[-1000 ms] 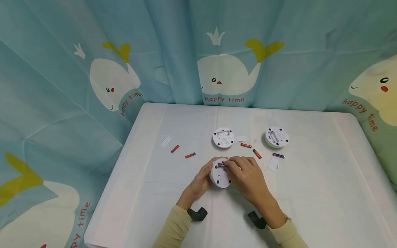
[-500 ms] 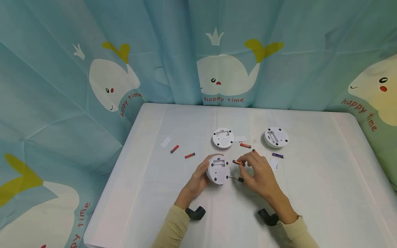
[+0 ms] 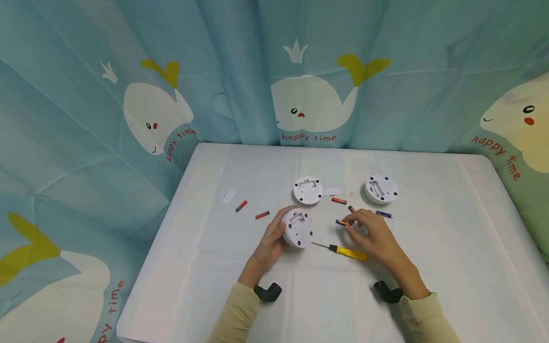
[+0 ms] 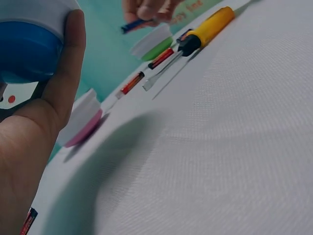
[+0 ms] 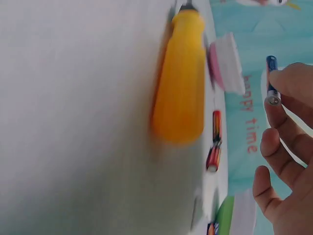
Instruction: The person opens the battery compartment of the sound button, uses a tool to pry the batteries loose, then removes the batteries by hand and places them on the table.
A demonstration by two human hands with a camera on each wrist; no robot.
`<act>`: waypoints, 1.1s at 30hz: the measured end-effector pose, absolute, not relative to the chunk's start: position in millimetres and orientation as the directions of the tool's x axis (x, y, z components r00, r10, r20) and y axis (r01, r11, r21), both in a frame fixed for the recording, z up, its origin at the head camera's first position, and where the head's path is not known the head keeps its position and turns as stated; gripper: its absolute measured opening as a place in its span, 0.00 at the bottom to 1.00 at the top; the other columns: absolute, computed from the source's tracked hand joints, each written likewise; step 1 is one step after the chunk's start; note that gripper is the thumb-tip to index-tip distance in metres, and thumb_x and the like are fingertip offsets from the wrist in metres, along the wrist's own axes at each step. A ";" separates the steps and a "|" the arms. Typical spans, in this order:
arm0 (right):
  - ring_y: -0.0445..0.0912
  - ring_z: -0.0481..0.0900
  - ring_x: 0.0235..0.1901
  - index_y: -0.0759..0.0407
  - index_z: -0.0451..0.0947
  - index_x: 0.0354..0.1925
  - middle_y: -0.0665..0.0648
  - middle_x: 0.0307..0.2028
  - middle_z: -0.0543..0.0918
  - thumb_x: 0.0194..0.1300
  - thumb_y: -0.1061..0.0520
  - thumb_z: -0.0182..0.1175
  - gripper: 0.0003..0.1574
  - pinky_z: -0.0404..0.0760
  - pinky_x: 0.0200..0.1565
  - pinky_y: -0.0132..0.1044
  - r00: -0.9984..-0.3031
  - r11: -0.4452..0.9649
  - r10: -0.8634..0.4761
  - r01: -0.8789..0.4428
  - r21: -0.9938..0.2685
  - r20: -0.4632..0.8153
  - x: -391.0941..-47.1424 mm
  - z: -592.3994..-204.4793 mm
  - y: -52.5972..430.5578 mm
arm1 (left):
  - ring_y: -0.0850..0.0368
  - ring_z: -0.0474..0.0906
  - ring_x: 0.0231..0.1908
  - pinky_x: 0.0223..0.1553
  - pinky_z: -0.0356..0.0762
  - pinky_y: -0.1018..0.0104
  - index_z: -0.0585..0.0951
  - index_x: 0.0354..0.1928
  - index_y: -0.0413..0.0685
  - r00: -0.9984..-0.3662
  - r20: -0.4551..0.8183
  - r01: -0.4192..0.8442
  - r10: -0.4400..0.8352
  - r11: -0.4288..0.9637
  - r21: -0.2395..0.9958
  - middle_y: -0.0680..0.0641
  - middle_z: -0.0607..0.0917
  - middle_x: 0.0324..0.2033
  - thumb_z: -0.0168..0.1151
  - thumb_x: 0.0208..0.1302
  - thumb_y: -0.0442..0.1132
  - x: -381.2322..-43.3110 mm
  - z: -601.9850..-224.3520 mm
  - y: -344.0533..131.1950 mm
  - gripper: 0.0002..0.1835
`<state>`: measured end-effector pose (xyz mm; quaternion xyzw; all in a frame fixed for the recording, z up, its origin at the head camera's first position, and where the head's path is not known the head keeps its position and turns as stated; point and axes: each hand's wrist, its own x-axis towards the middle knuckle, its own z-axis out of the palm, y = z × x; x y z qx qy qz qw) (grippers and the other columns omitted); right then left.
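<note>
My left hand [image 3: 268,244] grips a round white device [image 3: 298,228], its perforated underside and uncovered battery slot facing up. The slot looks bare. In the left wrist view the device's blue part [image 4: 29,51] shows below the white. Between thumb and fingertip, my right hand [image 3: 379,239] pinches a small battery [image 3: 343,223] above the table, to the right of the device. The right wrist view shows that battery's blue side and metal end. A flat-bladed screwdriver [image 3: 350,253] with a yellow handle lies on the table between the hands, its tip close to the device.
Behind stand two similar upturned devices, one with a pink part [image 3: 308,190] and one with green [image 3: 381,189]. Red batteries [image 3: 241,206] and a blue battery [image 3: 384,214] lie scattered. White covers [image 3: 229,196] lie at the left and beside the pink device [image 3: 333,191].
A battery has come out of the held device's slot, and my right hand has carried it rightward. The left hand has shifted slightly up and left with the device. The screwdriver has become visible.
</note>
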<state>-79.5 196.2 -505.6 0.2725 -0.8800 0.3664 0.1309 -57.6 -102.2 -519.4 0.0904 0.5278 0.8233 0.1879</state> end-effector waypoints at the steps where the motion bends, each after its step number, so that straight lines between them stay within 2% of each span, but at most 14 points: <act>1: 0.44 0.75 0.33 0.55 0.86 0.41 0.48 0.35 0.86 0.55 0.71 0.73 0.18 0.74 0.38 0.36 -0.823 0.594 -0.386 -0.567 -0.571 0.416 -80.1 -506.7 198.9 | 0.56 0.65 0.69 0.70 0.63 0.58 0.61 0.79 0.50 -0.913 -0.048 -0.213 0.404 -0.373 0.903 0.52 0.67 0.70 0.57 0.72 0.64 -58.2 -519.7 -102.8 0.42; 6: 0.44 0.78 0.35 0.54 0.87 0.41 0.49 0.35 0.87 0.55 0.70 0.74 0.16 0.79 0.39 0.38 -0.845 0.643 -0.396 -0.534 -0.549 0.359 -79.8 -511.5 207.6 | 0.55 0.64 0.68 0.70 0.65 0.58 0.63 0.78 0.54 -0.915 -0.031 -0.188 0.401 -0.359 0.914 0.51 0.65 0.70 0.63 0.68 0.64 -60.1 -520.0 -105.4 0.43; 9: 0.45 0.78 0.36 0.54 0.87 0.41 0.49 0.35 0.87 0.55 0.68 0.75 0.15 0.76 0.40 0.40 -0.854 0.667 -0.397 -0.520 -0.534 0.336 -77.7 -513.7 209.4 | 0.55 0.64 0.68 0.68 0.67 0.60 0.64 0.77 0.53 -0.920 -0.016 -0.161 0.390 -0.343 0.925 0.50 0.65 0.70 0.66 0.67 0.63 -60.4 -519.2 -106.8 0.44; 13: 0.45 0.75 0.35 0.53 0.88 0.40 0.48 0.34 0.86 0.56 0.65 0.75 0.13 0.68 0.40 0.41 -0.872 0.710 -0.384 -0.489 -0.506 0.303 -75.3 -516.4 209.9 | 0.55 0.65 0.68 0.66 0.71 0.62 0.64 0.77 0.53 -0.923 -0.010 -0.154 0.386 -0.345 0.926 0.49 0.64 0.72 0.70 0.64 0.63 -60.6 -517.6 -108.3 0.45; 18: 0.46 0.75 0.37 0.53 0.87 0.40 0.48 0.33 0.86 0.59 0.62 0.74 0.10 0.65 0.42 0.44 -0.899 0.756 -0.367 -0.439 -0.486 0.241 -72.8 -518.0 210.0 | 0.55 0.69 0.68 0.65 0.75 0.65 0.65 0.76 0.55 -0.922 -0.017 -0.166 0.388 -0.354 0.921 0.41 0.64 0.75 0.73 0.62 0.60 -61.0 -515.6 -109.9 0.45; 25: 0.49 0.77 0.41 0.53 0.87 0.43 0.51 0.38 0.88 0.62 0.59 0.73 0.10 0.66 0.46 0.48 -0.922 0.795 -0.359 -0.385 -0.468 0.149 -71.5 -516.1 209.8 | 0.57 0.71 0.69 0.65 0.76 0.68 0.63 0.77 0.50 -0.928 -0.006 -0.138 0.373 -0.327 0.935 0.34 0.65 0.76 0.76 0.61 0.56 -61.2 -513.7 -112.2 0.48; 33: 0.51 0.79 0.44 0.53 0.87 0.43 0.50 0.37 0.87 0.63 0.60 0.72 0.09 0.66 0.46 0.48 -0.927 0.804 -0.355 -0.370 -0.465 0.124 -71.1 -515.7 208.6 | 0.60 0.73 0.68 0.66 0.73 0.73 0.62 0.76 0.44 -0.930 0.043 -0.054 0.366 -0.251 0.967 0.30 0.69 0.73 0.78 0.59 0.52 -66.0 -506.8 -120.4 0.49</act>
